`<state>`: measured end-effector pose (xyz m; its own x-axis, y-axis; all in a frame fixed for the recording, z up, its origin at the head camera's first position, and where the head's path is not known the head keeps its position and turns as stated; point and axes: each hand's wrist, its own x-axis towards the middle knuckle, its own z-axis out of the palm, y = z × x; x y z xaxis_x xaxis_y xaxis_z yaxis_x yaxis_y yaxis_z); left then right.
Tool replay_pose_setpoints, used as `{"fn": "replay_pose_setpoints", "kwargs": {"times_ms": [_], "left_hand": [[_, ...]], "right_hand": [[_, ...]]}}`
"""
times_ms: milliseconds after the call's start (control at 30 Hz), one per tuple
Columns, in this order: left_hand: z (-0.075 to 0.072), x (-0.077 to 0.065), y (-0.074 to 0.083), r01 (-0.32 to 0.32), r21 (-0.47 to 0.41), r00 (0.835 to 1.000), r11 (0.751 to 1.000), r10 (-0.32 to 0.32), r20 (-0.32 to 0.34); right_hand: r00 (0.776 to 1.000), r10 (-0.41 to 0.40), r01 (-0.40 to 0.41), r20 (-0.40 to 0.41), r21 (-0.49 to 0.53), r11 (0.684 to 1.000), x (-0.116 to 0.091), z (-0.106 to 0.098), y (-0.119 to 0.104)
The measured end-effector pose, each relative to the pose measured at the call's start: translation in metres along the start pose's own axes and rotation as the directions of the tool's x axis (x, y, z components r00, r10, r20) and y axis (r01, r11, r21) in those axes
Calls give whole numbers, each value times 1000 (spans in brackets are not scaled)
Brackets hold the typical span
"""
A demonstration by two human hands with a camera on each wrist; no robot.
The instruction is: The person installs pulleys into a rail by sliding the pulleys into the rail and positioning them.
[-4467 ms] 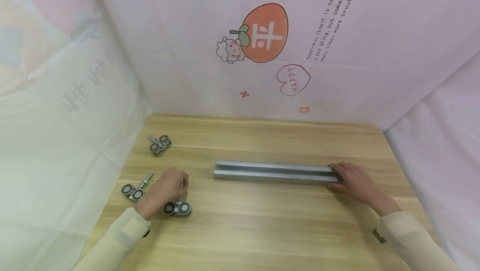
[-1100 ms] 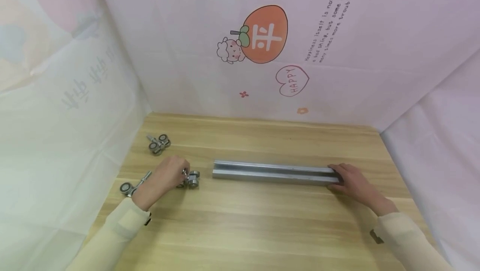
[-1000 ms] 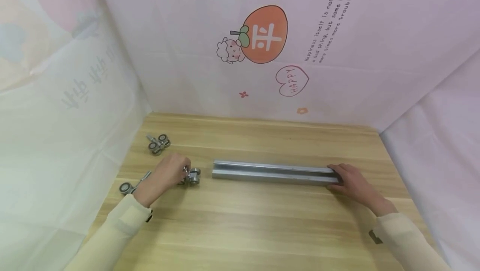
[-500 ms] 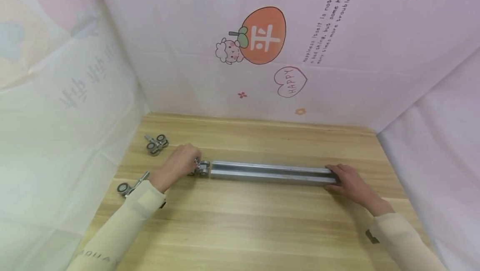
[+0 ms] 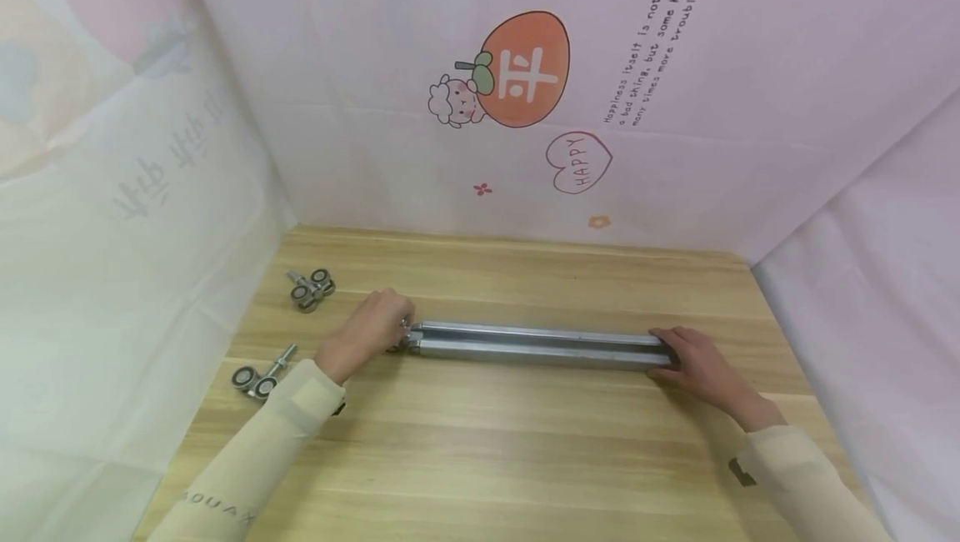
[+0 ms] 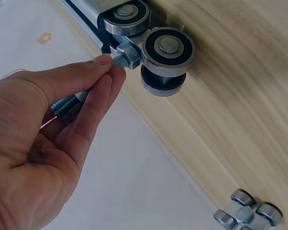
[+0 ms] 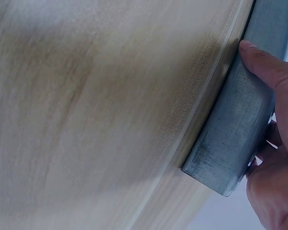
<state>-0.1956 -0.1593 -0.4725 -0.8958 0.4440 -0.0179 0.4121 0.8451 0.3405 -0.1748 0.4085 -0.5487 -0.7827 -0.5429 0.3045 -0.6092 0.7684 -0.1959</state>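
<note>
A metal C-shaped track lies across the table with its slot facing up. My left hand pinches the threaded bolt of a roller trolley between thumb and fingertips. In the left wrist view the trolley's front wheels are at the track's left end, partly inside it, while its rear wheels stay outside. My right hand grips the track's right end, thumb along one side and fingers round the other, partly hidden.
A second roller trolley lies at the back left of the wooden table. Another trolley rests nearer, beside the left sleeve. Fabric walls with printed cartoons enclose the table at the back and sides.
My left hand has picked up the trolley from the near left, turned it and moved it right to the track's left end. My right hand keeps its grip on the track.
</note>
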Motion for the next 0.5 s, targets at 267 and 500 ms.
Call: {"fn": "replay_pose_setpoints", "kwargs": {"times_ms": [267, 500], "left_hand": [[3, 5, 8, -17, -27, 1000, 999, 17, -4], [7, 11, 14, -26, -11, 1000, 1000, 26, 6]], "right_hand": [[1000, 0, 0, -16, 3, 1000, 0, 2, 1], [1000, -8, 8, -18, -5, 1000, 0, 2, 0]]}}
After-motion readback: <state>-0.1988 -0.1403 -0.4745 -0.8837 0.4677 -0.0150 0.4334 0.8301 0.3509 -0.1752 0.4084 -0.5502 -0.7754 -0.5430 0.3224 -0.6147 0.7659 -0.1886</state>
